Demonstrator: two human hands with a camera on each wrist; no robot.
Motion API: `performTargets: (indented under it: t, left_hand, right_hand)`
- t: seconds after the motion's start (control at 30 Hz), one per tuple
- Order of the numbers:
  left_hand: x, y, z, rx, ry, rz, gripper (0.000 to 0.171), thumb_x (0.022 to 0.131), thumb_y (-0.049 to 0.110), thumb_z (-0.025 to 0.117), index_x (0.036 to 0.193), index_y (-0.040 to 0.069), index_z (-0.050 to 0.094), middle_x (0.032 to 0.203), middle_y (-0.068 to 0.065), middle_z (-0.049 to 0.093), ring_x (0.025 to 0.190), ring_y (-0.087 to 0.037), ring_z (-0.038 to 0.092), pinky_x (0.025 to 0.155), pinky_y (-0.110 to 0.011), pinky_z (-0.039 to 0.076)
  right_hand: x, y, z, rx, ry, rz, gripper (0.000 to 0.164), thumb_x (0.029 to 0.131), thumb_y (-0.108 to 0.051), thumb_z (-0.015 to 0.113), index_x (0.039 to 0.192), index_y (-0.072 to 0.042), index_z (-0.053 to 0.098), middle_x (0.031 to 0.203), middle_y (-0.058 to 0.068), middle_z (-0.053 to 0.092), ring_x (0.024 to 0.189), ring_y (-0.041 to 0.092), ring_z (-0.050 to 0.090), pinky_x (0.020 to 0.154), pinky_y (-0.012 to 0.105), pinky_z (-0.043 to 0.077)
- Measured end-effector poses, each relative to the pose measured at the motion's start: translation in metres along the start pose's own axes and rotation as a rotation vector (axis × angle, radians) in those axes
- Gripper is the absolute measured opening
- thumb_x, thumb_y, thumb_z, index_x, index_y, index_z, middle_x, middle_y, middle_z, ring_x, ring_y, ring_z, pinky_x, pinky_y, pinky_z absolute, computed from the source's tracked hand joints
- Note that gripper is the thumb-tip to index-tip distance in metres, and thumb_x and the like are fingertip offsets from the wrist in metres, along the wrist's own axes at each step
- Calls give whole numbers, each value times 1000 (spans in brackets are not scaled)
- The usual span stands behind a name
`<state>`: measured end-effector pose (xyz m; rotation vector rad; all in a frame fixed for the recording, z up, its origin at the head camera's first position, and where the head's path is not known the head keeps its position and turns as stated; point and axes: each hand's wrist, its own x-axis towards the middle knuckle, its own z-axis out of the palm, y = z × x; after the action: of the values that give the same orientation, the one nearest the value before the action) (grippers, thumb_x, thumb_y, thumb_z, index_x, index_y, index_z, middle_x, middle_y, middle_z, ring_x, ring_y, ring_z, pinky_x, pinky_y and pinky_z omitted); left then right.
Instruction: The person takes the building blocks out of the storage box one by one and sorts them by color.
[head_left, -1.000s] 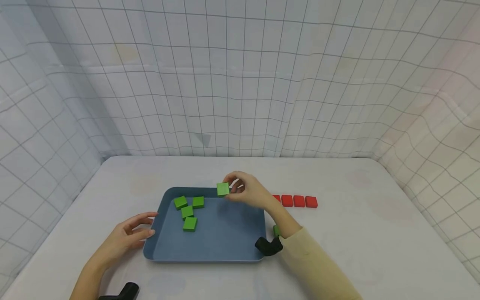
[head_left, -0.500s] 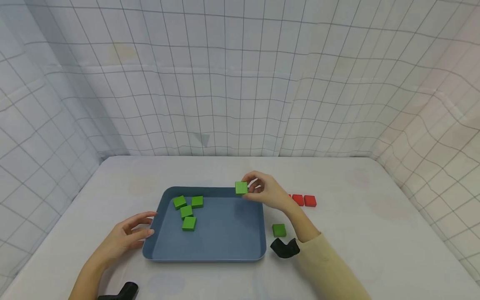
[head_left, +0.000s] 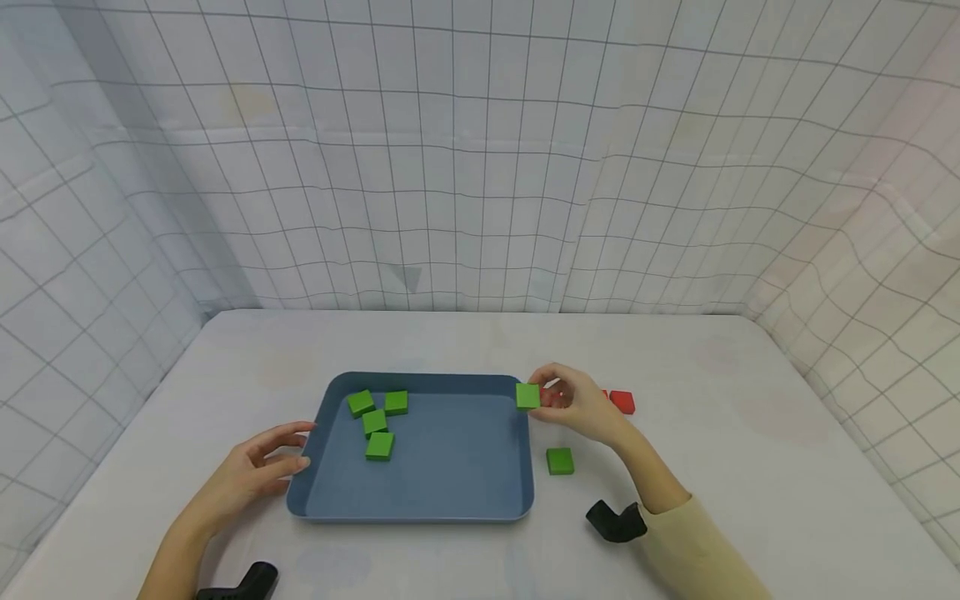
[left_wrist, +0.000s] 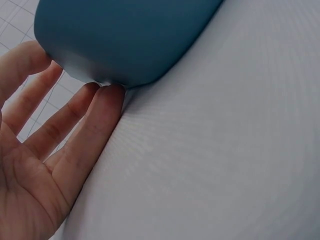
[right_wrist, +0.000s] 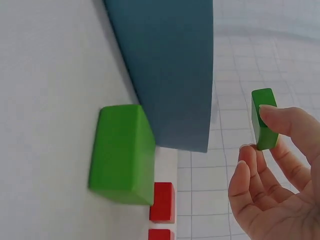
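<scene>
A green block [head_left: 528, 397] is pinched between the thumb and fingers of my right hand [head_left: 576, 405], raised over the right rim of the blue tray [head_left: 450, 492]. The right wrist view shows the same green block [right_wrist: 265, 120] in the grip, thumb across one face. My left hand [head_left: 251, 471] rests at the tray's left edge, fingertips touching its outer wall [left_wrist: 120, 45] in the left wrist view, fingers fairly straight. Inside the tray, toward its left, lie several green blocks [head_left: 375, 422]. One more green block [head_left: 560, 461] lies on the table right of the tray.
Red blocks [head_left: 622, 402] sit on the table behind the right hand, which partly hides them. A black wrist mount [head_left: 617, 522] is by the right wrist, another [head_left: 255, 581] by the left. A gridded white curtain [head_left: 480, 167] surrounds the white table [head_left: 750, 467].
My right hand has moved right with the green block, from above the tray's middle to its right rim, uncovering the green block on the table. The left hand has stayed in place.
</scene>
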<state>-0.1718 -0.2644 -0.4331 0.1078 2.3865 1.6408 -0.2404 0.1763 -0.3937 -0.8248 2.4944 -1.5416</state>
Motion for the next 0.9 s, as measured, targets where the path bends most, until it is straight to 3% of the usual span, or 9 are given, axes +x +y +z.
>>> performTargets:
  t: [0.17, 0.4, 0.9]
  left_hand:
    - [0, 1, 1, -3, 3, 3, 54, 90, 22, 58, 136, 4, 37, 127, -21, 42, 100, -14, 56, 77, -36, 49]
    - [-2, 0, 1, -8, 9, -1, 54, 89, 22, 59, 136, 4, 39, 124, -18, 43, 97, -6, 57, 78, -37, 49]
    - [-1, -1, 2, -1, 18, -6, 55, 89, 23, 60, 136, 4, 38, 127, -20, 42, 97, -7, 56, 79, -39, 50]
  right_hand:
    - [-18, 5, -8, -37, 4, 32, 33, 75, -1, 72, 105, -4, 56, 80, 11, 54, 69, 17, 52, 59, 21, 43]
    - [-38, 12, -14, -63, 21, 66, 33, 75, -3, 72, 104, -4, 57, 90, 7, 56, 73, 16, 55, 66, 24, 48]
    - [-66, 24, -22, -74, -8, 91, 33, 75, -2, 72, 103, 0, 55, 95, 10, 55, 77, 16, 55, 68, 23, 48]
